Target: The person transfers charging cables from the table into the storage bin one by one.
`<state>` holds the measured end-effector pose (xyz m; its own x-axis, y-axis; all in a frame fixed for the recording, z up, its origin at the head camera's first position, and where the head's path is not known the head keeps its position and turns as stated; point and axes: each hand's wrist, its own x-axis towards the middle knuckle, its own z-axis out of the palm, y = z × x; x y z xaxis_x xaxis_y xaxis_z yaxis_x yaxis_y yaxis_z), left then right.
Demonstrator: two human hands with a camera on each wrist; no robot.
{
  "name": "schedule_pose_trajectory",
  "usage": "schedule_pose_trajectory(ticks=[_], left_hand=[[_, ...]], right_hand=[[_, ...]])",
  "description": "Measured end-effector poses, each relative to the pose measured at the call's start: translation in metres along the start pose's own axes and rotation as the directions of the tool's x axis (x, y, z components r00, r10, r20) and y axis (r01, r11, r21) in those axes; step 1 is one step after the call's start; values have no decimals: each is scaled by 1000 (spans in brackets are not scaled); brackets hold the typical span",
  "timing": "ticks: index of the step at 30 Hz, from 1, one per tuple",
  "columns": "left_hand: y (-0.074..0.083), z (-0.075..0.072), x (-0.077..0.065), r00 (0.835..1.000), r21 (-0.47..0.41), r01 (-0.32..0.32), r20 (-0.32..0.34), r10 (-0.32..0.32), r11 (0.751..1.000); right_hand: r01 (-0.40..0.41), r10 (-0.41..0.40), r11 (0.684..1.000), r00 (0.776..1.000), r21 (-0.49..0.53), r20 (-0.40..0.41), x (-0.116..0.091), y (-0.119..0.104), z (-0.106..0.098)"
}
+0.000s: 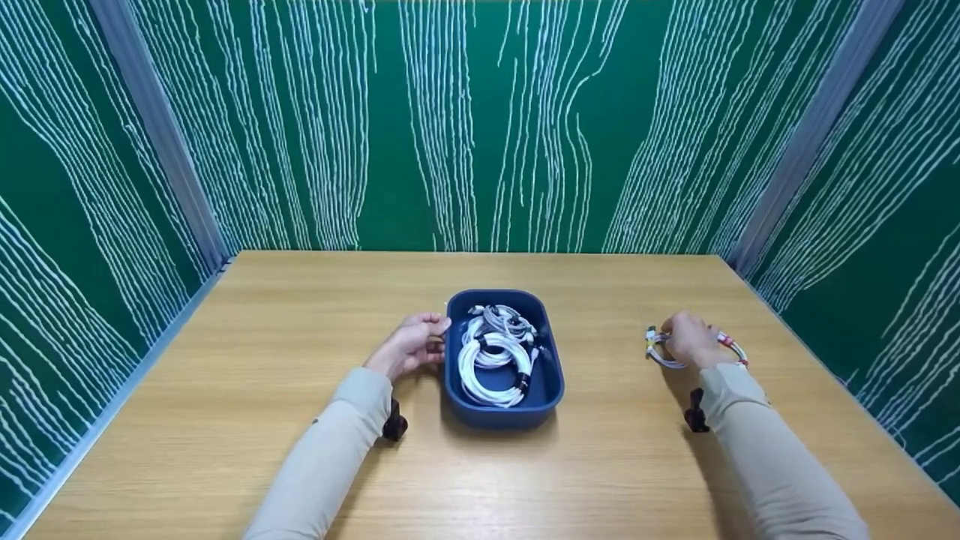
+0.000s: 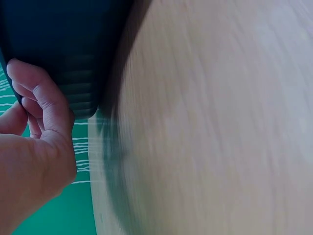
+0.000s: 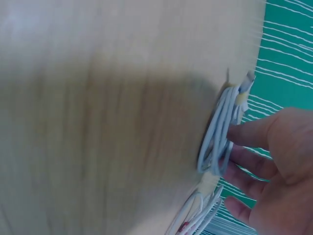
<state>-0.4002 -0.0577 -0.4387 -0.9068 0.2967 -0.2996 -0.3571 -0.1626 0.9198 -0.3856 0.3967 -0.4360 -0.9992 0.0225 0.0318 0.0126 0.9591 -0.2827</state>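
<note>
A dark blue bin (image 1: 504, 418) stands on the table, holding several tied coils of white and grey cable (image 1: 495, 375). My left hand (image 1: 411, 341) is at its left side; in the left wrist view the thumb and curled fingers pinch the bin's rim. Off to the right, my right hand (image 1: 688, 339) reaches down over two coils. Its thumb and fingertips pinch a pale cable coil (image 3: 215, 132) with a yellow tie. A second cable coil (image 1: 739, 349) with red ties lies beside it, partly hidden by the hand in the head view.
The wooden table (image 1: 300, 300) runs back to green walls (image 1: 510, 150) with white wavy lines. Grey posts (image 1: 814, 142) stand at the rear corners. Bare tabletop lies between the bin and the right hand.
</note>
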Motion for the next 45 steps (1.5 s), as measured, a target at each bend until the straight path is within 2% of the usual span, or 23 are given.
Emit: schedule_pose_trajectory(ticks=[4,13,19,27,36,45], left_hand=[[1,2,0,1000,-5,0,2,0,1000],[1,1,0,1000,-2,-5,-22,5,1000],[0,1,1,1000,-4,1,-17,-2,1000],[0,1,0,1000,-5,2,-17,-2,1000],[2,1,-1,1000,7,1,8,-1,1000],[1,0,1,1000,4,8,-2,-8,1000]], right_hand=[[-3,3,1000,999,-13,-32,-2,1,0],[26,-20,993,998,117,-52,-7,-1,-10],[-21,25,970,1000,243,-14,-11,0,-17],[-78,50,916,995,395,82,-12,6,-17],[-130,72,885,987,447,145,-11,0,-22],[-123,51,871,985,475,162,-8,-16,-25]])
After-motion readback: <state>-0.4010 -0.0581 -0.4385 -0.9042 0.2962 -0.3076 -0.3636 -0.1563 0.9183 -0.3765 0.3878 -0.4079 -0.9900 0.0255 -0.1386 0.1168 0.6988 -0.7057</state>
